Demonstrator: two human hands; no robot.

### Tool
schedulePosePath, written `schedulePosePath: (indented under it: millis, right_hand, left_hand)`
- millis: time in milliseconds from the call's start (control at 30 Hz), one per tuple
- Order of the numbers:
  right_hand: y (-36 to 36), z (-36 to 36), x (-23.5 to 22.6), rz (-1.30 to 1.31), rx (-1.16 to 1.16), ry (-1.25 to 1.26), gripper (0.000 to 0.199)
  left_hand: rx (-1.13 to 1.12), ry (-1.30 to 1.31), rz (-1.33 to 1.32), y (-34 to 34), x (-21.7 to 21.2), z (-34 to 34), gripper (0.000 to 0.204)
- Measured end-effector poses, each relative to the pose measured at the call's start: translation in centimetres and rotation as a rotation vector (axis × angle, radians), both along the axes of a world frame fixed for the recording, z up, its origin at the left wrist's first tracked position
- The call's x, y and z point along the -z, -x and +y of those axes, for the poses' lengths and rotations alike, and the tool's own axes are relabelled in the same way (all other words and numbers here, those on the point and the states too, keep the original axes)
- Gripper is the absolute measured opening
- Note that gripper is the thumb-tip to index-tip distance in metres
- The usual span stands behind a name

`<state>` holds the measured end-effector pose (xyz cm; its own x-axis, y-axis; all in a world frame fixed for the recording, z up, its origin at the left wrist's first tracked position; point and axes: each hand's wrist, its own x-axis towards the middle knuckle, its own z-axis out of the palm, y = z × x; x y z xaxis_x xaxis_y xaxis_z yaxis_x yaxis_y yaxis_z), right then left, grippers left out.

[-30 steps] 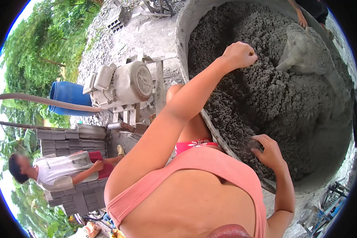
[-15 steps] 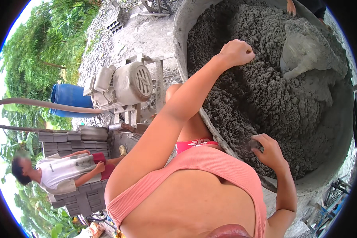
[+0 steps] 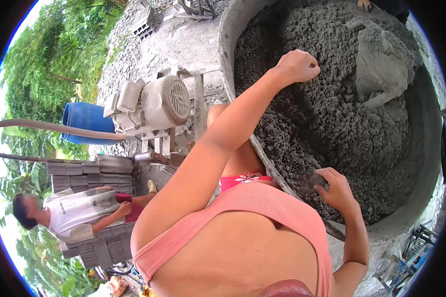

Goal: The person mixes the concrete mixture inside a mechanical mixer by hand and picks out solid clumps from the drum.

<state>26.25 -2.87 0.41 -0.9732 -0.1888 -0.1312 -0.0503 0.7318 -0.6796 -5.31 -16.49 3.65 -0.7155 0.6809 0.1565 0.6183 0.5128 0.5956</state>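
Observation:
A large round mixing pan [image 3: 226, 47] holds damp, crumbly grey concrete mix [image 3: 332, 109]. My left hand [image 3: 298, 66] is closed in a fist over the mix, near the left side of the pan; whatever its fingers hold, if anything, is hidden. Lower down, above the near rim, my right hand [image 3: 338, 189] curls its thumb and fingers around a small grey lump of mix [image 3: 318, 180]. Further right, a mixer paddle [image 3: 381, 67] caked in grey mix sits partly buried.
Left of the pan stands a dusty electric motor [image 3: 168, 103] on a frame, with a blue barrel [image 3: 86, 121] behind it. A person [image 3: 84, 210] in a white shirt is beside stacked grey blocks [image 3: 91, 173]. Another person's hand [image 3: 364, 5] is at the pan's far edge.
The mixer paddle has shifted slightly and the mix around it has moved. The other person's hand has drawn back toward the far edge. My hands have barely moved.

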Motion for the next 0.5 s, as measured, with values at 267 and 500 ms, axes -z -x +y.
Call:
schedulePosePath:
  millis: [267, 500]
  right_hand:
    - [0.1, -0.1, 0.0, 0.014, -0.002, 0.007, 0.04]
    - [0.1, 0.0, 0.1, 0.021, -0.005, 0.011, 0.039]
  left_hand:
    - [0.02, -0.044, 0.125, 0.6, 0.8, 0.0, 0.026]
    - [-0.008, -0.03, 0.014, 0.3, -0.3, -0.5, 0.027]
